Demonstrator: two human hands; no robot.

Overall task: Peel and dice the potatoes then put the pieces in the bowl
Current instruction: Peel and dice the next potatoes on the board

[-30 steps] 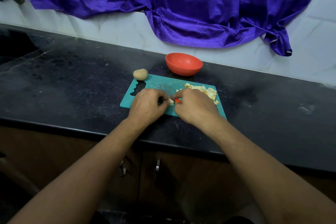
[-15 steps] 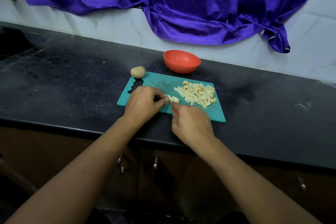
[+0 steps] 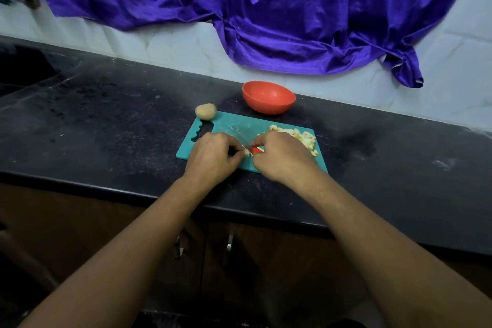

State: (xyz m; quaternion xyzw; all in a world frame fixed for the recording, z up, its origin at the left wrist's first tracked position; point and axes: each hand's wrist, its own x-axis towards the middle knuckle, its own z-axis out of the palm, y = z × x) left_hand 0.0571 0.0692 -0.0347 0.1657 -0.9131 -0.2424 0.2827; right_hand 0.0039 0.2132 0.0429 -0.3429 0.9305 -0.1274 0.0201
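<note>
A teal cutting board [image 3: 234, 125] lies on the black counter. My left hand [image 3: 213, 158] pinches a small pale potato piece [image 3: 247, 153] on the board. Right beside it, my right hand [image 3: 282, 158] grips a knife with a red handle [image 3: 256, 151]; the blade is mostly hidden by my fingers. A heap of diced potato [image 3: 303, 138] sits at the board's right end, partly behind my right hand. A whole peeled potato [image 3: 205, 110] rests on the counter at the board's far left corner. An empty red bowl [image 3: 268, 97] stands just behind the board.
The black counter [image 3: 106, 120] stretches wide to the left and right of the board. A purple cloth [image 3: 239, 8] hangs over the white tiled wall behind. Brown cabinet doors with metal handles [image 3: 229, 242] are below the counter edge.
My right hand has moved forward again over the board, covering part of the diced heap, with the knife back at the piece my left hand holds. The left hand stayed in place.
</note>
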